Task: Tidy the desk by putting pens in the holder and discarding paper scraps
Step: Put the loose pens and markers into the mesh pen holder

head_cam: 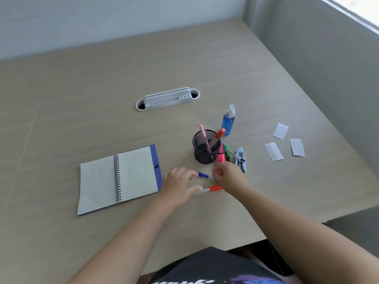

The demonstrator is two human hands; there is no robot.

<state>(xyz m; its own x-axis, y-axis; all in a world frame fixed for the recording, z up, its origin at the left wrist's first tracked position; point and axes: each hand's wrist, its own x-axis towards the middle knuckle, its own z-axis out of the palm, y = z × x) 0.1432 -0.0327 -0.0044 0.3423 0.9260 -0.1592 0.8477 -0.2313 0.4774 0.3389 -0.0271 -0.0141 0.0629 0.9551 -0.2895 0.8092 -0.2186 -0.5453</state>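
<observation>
On the left part of the desk [82, 99] much bare surface lies free, up to the wall behind. An open spiral notebook [119, 179] with lined, unwritten pages lies there, its blue cover edge just beside the left hand [177, 185]. This hand is spread, fingers loose; its fingertips touch the blue-capped pen [204, 175] and the red-capped pen [210, 189], which both lie flat. The right hand [229, 176] is at the other end of the blue-capped pen; whether it pinches the pen I cannot tell. Behind the hands stands the black mesh holder [206, 149], with a red marker [218, 136] and a pink thing inside. Highlighters [222, 153] lie touching its right side. A blue spray bottle [228, 120] stands behind. Further right, three paper scraps [285, 142] lie near the desk's right edge. No writing is readable.
</observation>
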